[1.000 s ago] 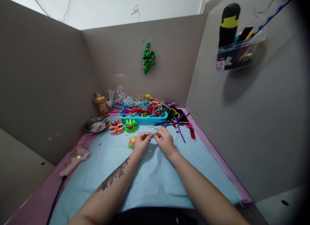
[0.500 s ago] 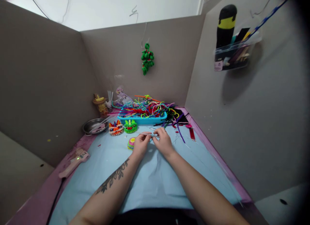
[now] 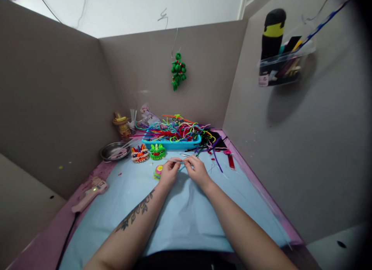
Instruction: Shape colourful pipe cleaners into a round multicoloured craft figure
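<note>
In the head view, from where I stand, the person's two hands work close together over the pale blue cloth (image 3: 186, 223). The left hand (image 3: 169, 171) pinches a thin light blue strand (image 3: 181, 168), thumb and fingertips together on it. The right hand (image 3: 197, 171) closes on the same strand just beside; the exact hold of its fingertips is too small to make out. The strand sits in the narrow gap between the hands, above the cloth.

Just left of the left hand lies a round, many-coloured piece (image 3: 158, 172). Behind it, a green figure (image 3: 157, 152) and an orange figure (image 3: 140, 154) stand side by side, before a blue tray (image 3: 171, 145) heaped with fuzzy stems (image 3: 177, 129). A pink glue gun (image 3: 90, 195) lies near the table's left edge.
</note>
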Available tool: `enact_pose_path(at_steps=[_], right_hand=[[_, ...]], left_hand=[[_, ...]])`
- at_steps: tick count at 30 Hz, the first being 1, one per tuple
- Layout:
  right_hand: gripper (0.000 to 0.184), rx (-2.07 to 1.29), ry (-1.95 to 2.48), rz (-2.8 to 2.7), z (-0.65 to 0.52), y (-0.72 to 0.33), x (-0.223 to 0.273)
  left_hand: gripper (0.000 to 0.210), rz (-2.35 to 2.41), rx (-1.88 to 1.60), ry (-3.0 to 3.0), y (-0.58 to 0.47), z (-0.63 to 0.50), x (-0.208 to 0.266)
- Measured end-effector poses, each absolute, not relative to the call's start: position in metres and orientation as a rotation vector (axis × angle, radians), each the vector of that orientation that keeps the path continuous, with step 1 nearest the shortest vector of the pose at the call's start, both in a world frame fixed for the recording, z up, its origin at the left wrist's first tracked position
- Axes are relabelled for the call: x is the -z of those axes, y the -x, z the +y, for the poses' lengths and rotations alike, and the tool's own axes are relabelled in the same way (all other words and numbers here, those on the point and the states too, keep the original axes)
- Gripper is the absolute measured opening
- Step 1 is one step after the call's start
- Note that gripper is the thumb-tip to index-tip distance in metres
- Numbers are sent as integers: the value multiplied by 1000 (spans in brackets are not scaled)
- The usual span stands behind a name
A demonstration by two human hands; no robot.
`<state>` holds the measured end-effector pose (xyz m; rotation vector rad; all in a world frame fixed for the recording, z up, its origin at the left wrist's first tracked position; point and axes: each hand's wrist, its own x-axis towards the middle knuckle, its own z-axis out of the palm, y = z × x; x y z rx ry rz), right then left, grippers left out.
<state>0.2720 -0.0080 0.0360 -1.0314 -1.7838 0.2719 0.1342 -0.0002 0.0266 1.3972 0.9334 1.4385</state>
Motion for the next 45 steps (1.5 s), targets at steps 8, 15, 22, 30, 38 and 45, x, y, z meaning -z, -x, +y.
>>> enact_pose_path(at_steps=[8, 15, 22, 30, 38, 45], right_hand=[[15, -367, 1022, -1745, -7, -272, -39], [12, -447, 1031, -1710, -7, -273, -40], [19, -634, 1065, -1732, -3, -276, -41], [22, -902, 1010, -1608, -5, -278, -44], [15, -806, 1042, -1424, 0, -279, -38], [6, -469, 1144, -1501, -1, -278, -32]], left_hand=[[19, 905, -1416, -1403, -134, -2, -29], [20, 943, -1416, -1383, -134, -1, -29], [18, 929, -1417, -1381, -134, -1, -28], [26, 916, -1410, -1349, -136, -3, -34], [26, 1003, -1437, -1275, -134, 0, -31], [27, 958, -1417, -1231, -134, 0, -29]])
